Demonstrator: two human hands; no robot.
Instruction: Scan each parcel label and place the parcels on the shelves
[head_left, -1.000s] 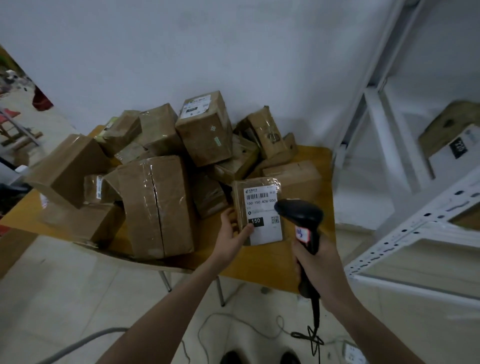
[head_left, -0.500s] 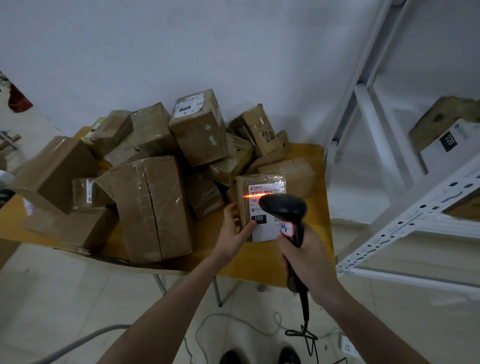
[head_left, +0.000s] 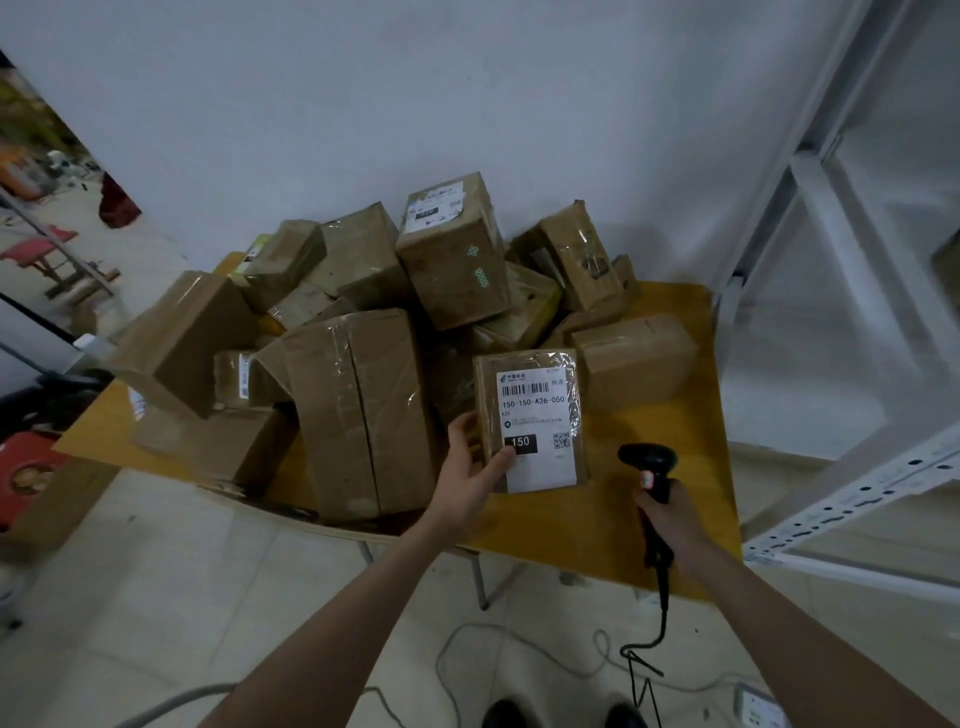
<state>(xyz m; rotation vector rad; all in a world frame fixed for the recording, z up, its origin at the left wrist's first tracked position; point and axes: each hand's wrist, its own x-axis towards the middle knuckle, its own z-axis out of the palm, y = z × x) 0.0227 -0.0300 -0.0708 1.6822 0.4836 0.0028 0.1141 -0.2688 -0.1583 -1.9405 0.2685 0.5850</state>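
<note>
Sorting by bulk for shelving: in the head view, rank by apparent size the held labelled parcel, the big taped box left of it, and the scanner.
1. Big taped box
2. Labelled parcel
3. Scanner

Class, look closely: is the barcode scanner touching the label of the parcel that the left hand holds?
No, the barcode scanner in the right hand sits apart from the label.

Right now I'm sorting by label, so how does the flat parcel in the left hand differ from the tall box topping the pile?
The flat brown taped parcel is thin and held by the left hand, its large white label facing the camera. The tall brown cardboard box is bulkier, rests tilted on the pile, and carries its label on top. Both are brown and labelled.
</note>
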